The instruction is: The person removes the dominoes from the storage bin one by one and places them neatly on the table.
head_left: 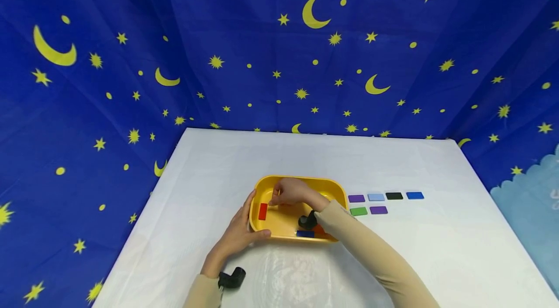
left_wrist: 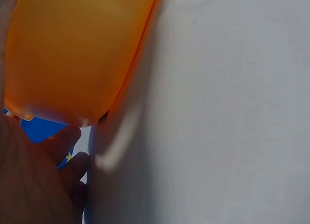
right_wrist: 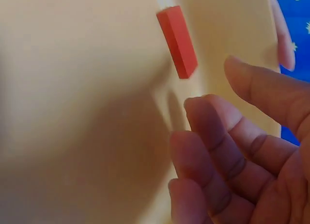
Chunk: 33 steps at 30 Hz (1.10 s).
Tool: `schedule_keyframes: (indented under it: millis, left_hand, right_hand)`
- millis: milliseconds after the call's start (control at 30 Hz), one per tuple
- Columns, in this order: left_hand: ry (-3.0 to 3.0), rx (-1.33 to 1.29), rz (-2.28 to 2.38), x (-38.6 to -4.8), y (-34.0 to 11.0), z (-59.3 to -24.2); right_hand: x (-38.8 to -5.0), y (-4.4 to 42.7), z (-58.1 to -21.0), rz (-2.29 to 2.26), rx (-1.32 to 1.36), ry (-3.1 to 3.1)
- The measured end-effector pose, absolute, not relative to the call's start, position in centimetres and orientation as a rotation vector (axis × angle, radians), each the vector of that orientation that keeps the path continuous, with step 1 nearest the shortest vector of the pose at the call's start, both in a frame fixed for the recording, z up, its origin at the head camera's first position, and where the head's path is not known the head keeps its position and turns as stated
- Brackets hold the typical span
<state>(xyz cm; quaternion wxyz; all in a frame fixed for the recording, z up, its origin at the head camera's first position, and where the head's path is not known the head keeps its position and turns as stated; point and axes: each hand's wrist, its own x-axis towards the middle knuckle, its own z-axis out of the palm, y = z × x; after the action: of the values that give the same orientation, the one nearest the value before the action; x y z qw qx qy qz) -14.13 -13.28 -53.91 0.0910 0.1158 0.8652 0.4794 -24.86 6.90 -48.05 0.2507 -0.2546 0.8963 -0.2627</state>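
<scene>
A yellow plastic tray point(head_left: 279, 238) stands on the white table. My left hand point(head_left: 238, 233) holds its left end, thumb at the near rim and fingers along the outer side; the left wrist view shows the tray's outer wall point(left_wrist: 77, 54) beside that hand. My right hand point(head_left: 290, 191) is inside the tray. Its fingers are loosely bent and the thumb is apart, with nothing between them. Just beyond the fingertips is a red block point(right_wrist: 178, 42), near the tray's left wall. A dark blue block point(head_left: 305, 234) lies by the near wall, partly hidden beside the right wrist.
Right of the tray, two rows of flat blocks lie on the table: purple point(head_left: 356, 198), light blue point(head_left: 376, 197), black point(head_left: 394, 196) and blue point(head_left: 415, 195) behind, green point(head_left: 358, 211) and purple point(head_left: 378, 210) in front. A blue star-patterned curtain point(head_left: 262, 31) hangs behind.
</scene>
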Motion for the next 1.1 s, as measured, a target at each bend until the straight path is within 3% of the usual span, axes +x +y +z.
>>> schedule_keyframes:
  millis: [533,1100]
  left_hand:
    - [2.548,0.346,1.451,-13.9,-13.2,-53.7]
    - [2.577,0.369,1.457,-14.3,-13.2,-54.1]
  right_hand:
    - [-24.6,4.8,-49.8,-0.648,-0.587,2.501]
    - [-24.7,7.3,-50.0,-0.721,-0.541,2.429]
